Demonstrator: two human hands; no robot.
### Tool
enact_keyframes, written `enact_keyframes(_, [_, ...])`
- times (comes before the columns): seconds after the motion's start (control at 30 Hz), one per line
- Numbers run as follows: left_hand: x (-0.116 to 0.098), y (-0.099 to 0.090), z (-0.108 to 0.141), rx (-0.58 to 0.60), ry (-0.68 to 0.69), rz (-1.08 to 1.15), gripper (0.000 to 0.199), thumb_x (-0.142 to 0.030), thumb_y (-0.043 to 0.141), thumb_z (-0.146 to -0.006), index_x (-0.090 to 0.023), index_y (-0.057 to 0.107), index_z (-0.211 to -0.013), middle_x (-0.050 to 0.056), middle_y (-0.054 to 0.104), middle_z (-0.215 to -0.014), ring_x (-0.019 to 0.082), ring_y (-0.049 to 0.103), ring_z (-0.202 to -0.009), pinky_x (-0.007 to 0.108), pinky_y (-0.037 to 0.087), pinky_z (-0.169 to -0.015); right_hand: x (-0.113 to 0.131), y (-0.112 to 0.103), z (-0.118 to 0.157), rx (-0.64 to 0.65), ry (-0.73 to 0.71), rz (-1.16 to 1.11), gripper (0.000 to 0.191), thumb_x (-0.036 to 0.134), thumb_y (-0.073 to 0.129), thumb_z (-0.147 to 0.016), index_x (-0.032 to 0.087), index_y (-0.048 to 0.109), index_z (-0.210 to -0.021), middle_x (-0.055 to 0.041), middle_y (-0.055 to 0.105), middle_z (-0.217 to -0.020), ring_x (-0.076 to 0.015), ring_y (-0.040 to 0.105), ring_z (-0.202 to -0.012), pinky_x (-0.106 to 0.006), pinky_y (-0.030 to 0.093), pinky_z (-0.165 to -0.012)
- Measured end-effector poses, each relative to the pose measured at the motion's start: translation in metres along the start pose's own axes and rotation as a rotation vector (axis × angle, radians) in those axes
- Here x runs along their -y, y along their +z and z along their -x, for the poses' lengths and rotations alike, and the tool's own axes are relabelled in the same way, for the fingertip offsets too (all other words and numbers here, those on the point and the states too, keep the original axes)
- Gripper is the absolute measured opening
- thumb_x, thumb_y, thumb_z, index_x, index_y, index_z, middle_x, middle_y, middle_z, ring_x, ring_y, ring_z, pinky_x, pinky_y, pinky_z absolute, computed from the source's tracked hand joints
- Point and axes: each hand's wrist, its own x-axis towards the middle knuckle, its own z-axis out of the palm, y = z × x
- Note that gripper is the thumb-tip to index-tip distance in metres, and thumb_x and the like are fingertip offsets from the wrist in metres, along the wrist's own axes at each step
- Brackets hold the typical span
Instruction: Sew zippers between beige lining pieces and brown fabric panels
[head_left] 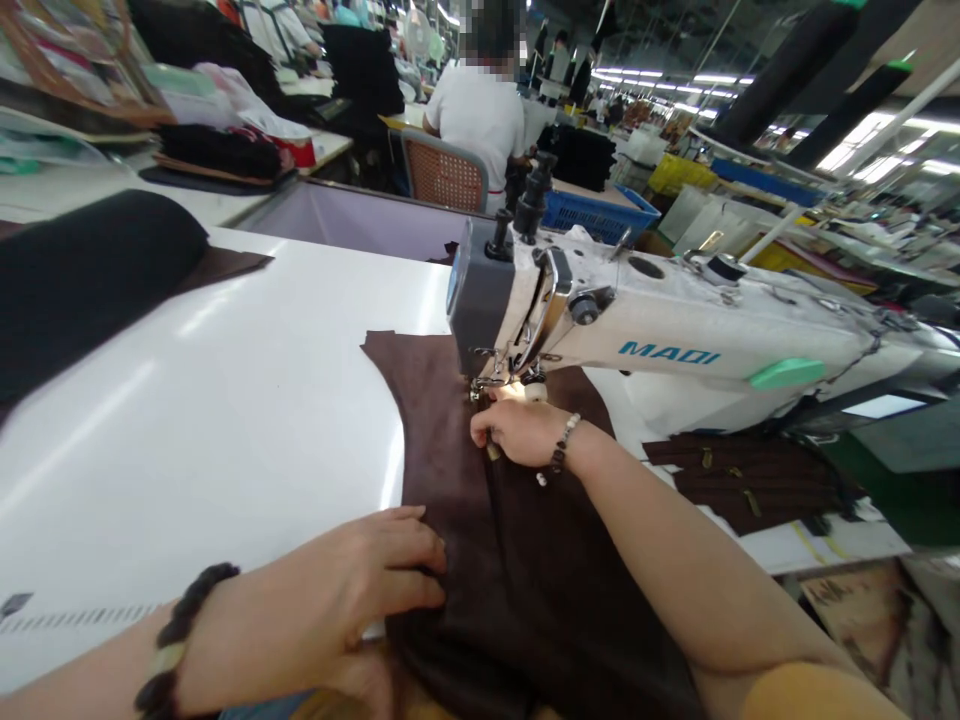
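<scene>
A dark brown piece of leather-like material (442,430) lies under the presser foot (480,388) of a white sewing machine (637,330). My right hand (521,430) is beside the needle area, its fingers closed at a zipper in the material. A brass-coloured zipper pull (493,451) shows just below those fingertips. Closer to me, my left hand (375,580) rests on the left edge of the brown material. Its fingers are loosely bent on top, with the thumb apart and lower down. The fingertips of the right hand are partly hidden by the hand itself.
Brown pieces with brass pulls (750,480) are piled right of the machine. A black roll-shaped bundle (97,270) lies on the white table (300,400) at the left. Ahead, a person in white (480,120) sits on a chair (446,170) near a blue crate (600,208).
</scene>
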Motion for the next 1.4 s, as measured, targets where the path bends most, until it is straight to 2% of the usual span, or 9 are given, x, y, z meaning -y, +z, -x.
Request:
enact_keyframes(0.1, [-0.011, 0.015, 0.014, 0.103, -0.004, -0.112, 0.044, -0.042, 0.059, -0.083, -0.02, 0.052, -0.121, 0.008, 0.061, -0.11, 0.021, 0.058, -0.099, 0.039, 0.036, -0.103, -0.006, 0.012, 0.011, -0.097, 0.014, -0.029, 0.025, 0.002, 0.045, -0.078, 0.015, 0.065, -0.075, -0.0074, 0.055, -0.113, -0.0172, 0.056, -0.099, -0.027, 0.042, -0.088])
enact_keyframes(0.23, [-0.02, 0.03, 0.027, -0.019, -0.052, -0.287, 0.038, -0.006, 0.036, -0.089, -0.018, 0.048, -0.123, 0.006, 0.062, -0.111, 0.018, 0.056, -0.104, 0.038, 0.034, -0.105, -0.006, 0.046, 0.06, -0.357, 0.013, -0.231, 0.025, 0.013, 0.045, -0.087, 0.011, 0.056, -0.109, -0.0122, 0.042, -0.135, -0.017, 0.039, -0.126, -0.032, 0.03, -0.107])
enact_keyframes(0.37, [-0.024, 0.028, 0.021, -0.248, -0.012, -0.232, 0.027, -0.007, 0.03, -0.09, -0.016, 0.053, -0.103, 0.007, 0.065, -0.101, 0.016, 0.06, -0.094, 0.03, 0.046, -0.091, 0.013, 0.079, 0.126, -0.059, -0.292, -0.423, 0.099, 0.049, 0.071, -0.068, 0.013, 0.018, -0.143, -0.0146, 0.026, -0.146, -0.0253, 0.024, -0.136, -0.048, 0.009, -0.113])
enact_keyframes(0.43, [-0.027, 0.022, 0.007, -0.342, -0.021, -0.169, 0.022, -0.01, 0.031, -0.091, -0.016, 0.051, -0.1, 0.007, 0.065, -0.094, 0.016, 0.061, -0.086, 0.028, 0.05, -0.08, 0.027, 0.089, 0.145, -0.01, -0.299, -0.391, 0.112, 0.052, 0.073, -0.063, 0.012, 0.008, -0.146, -0.0164, 0.02, -0.147, -0.0282, 0.02, -0.137, -0.053, 0.003, -0.112])
enact_keyframes(0.63, [-0.04, -0.003, -0.039, -0.506, -0.047, -0.096, 0.017, -0.018, 0.034, -0.094, -0.016, 0.05, -0.1, 0.005, 0.062, -0.09, 0.014, 0.061, -0.079, 0.024, 0.05, -0.069, 0.044, 0.109, 0.144, -0.404, -0.052, -0.513, 0.046, 0.026, 0.039, -0.091, 0.02, 0.04, -0.136, -0.0059, 0.051, -0.129, -0.0211, 0.049, -0.118, -0.049, 0.015, -0.113])
enact_keyframes(0.77, [-0.039, -0.005, -0.028, -0.796, -0.144, -0.206, 0.013, -0.017, 0.048, -0.09, -0.018, 0.051, -0.103, 0.005, 0.056, -0.101, 0.015, 0.056, -0.093, 0.027, 0.048, -0.082, 0.034, 0.113, 0.146, -0.556, 0.089, -0.722, 0.047, 0.048, 0.037, -0.091, 0.018, 0.057, -0.122, -0.0068, 0.059, -0.119, -0.0231, 0.053, -0.112, -0.042, 0.03, -0.109])
enact_keyframes(0.97, [-0.034, 0.052, -0.005, -0.402, -0.095, -0.385, 0.022, -0.022, 0.035, -0.096, -0.017, 0.055, -0.101, 0.002, 0.05, -0.077, 0.013, 0.047, -0.059, 0.023, 0.039, -0.05, 0.035, 0.112, 0.151, -0.562, 0.238, -0.797, 0.061, 0.065, 0.036, -0.085, 0.017, 0.066, -0.108, -0.0084, 0.064, -0.109, -0.0245, 0.054, -0.11, -0.038, 0.043, -0.099])
enact_keyframes(1.1, [-0.038, 0.074, -0.014, -0.468, -0.102, -0.472, 0.033, -0.016, 0.027, -0.097, -0.015, 0.057, -0.085, -0.001, 0.046, -0.063, 0.013, 0.041, -0.052, 0.025, 0.032, -0.047, 0.039, 0.11, 0.148, -0.55, 0.214, -0.822, 0.066, 0.069, 0.034, -0.083, 0.015, 0.067, -0.104, -0.0097, 0.066, -0.103, -0.0249, 0.057, -0.105, -0.037, 0.045, -0.096])
enact_keyframes(1.4, [-0.037, 0.061, -0.017, -0.506, 0.052, -0.453, 0.035, -0.01, 0.029, -0.096, -0.012, 0.057, -0.076, -0.002, 0.047, -0.055, 0.011, 0.039, -0.046, 0.027, 0.031, -0.045, 0.023, 0.115, 0.154, -0.48, 0.071, -0.745, 0.052, 0.053, 0.032, -0.092, 0.019, 0.057, -0.122, -0.0066, 0.058, -0.121, -0.0201, 0.048, -0.119, -0.034, 0.034, -0.107])
